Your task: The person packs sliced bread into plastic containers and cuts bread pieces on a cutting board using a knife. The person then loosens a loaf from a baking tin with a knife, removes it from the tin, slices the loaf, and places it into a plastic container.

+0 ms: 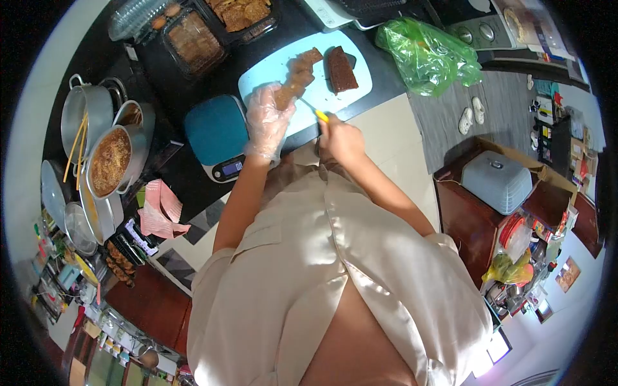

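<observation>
A light blue cutting board (pixel 264 76) lies on the dark counter in front of me. Across it runs a row of brown cake-like slices (pixel 300 72), overlapping one another. My left hand (pixel 268 119), in a clear plastic glove, has its fingers closed on the near end of that row. In my right hand (pixel 342 137), a knife with a yellow handle (pixel 322 116) is gripped; its blade points at the slices beside my left hand. A darker, uncut-looking brown cake block (pixel 342 71) sits on the board's right side.
Left of the board stands a kitchen scale (pixel 217 132). Clear containers of brown pieces (pixel 193 42) are behind it. Metal pots (pixel 118 161), one with chopsticks (pixel 76 145), stand farther left beside a pink cloth (pixel 161 209). A green plastic bag (pixel 426 56) lies to the right.
</observation>
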Available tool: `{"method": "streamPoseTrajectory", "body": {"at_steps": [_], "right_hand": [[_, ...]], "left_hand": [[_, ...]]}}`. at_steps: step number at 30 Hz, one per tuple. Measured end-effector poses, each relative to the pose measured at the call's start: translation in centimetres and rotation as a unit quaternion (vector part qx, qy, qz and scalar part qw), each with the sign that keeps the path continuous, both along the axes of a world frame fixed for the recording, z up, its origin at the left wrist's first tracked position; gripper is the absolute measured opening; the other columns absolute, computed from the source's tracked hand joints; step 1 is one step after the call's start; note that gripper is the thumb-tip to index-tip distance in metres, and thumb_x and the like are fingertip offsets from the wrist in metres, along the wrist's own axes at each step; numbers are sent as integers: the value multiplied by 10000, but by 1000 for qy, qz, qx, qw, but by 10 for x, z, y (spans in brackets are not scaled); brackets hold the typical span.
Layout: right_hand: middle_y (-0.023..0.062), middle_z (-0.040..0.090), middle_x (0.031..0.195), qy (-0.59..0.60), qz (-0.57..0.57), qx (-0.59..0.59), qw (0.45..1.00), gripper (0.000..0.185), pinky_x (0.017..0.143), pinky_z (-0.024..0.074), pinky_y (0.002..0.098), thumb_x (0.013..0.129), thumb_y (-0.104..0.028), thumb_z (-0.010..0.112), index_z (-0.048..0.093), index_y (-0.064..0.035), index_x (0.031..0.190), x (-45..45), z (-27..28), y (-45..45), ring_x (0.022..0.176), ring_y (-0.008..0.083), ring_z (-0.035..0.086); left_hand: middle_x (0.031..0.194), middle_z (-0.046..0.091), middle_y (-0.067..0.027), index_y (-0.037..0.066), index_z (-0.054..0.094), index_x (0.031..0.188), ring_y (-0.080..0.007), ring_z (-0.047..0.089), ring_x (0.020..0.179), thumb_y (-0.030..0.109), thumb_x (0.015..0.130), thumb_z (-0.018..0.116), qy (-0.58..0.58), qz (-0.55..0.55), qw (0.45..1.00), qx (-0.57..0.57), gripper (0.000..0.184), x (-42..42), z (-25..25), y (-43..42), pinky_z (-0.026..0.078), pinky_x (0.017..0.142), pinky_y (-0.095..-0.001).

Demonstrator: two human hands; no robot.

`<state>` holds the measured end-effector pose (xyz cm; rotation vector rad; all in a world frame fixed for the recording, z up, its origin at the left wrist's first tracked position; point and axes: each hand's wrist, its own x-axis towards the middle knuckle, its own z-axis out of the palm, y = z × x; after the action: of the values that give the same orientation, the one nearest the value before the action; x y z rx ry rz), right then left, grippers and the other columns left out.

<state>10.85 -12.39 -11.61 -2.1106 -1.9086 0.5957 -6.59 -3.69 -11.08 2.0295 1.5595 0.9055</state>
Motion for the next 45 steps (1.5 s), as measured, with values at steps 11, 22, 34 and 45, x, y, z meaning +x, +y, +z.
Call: {"method": "streamPoseTrajectory", "body": {"at_steps": [11, 22, 34, 45], "right_hand": [[175, 621, 598, 19, 1, 11, 1000, 281, 494, 499, 468, 947, -294, 579, 568, -41, 827, 1, 46, -4, 520, 369, 618], [193, 645, 639, 3, 9, -2, 1000, 324, 524, 516, 483, 965, -312, 522, 588, -25, 829, -25, 26, 28, 565, 380, 643], [183, 623, 591, -1, -24, -40, 999, 322, 490, 501, 486, 955, -325, 554, 566, -18, 860, 9, -6, -36, 510, 379, 623], [169, 621, 599, 13, 3, -13, 1000, 283, 511, 501, 466, 942, -290, 587, 584, -34, 821, -9, 47, -11, 535, 363, 623]], "left_hand": [[1034, 621, -177, 21, 588, 1096, -373, 592, 978, 175, 730, 798, -44, 14, 999, -23, 449, -7, 17, -14, 485, 852, -436], [1028, 625, -178, 15, 608, 1056, -376, 597, 956, 136, 718, 789, -45, -1, 999, -12, 402, -10, 5, -7, 484, 843, -433], [1007, 644, -179, 13, 602, 1054, -342, 642, 927, 168, 730, 813, -35, 23, 999, -5, 416, -6, 0, -7, 514, 785, -403], [982, 638, -154, 23, 605, 1070, -345, 616, 851, 165, 720, 799, -73, 24, 994, -73, 425, -14, 18, -19, 502, 761, -434]]}}
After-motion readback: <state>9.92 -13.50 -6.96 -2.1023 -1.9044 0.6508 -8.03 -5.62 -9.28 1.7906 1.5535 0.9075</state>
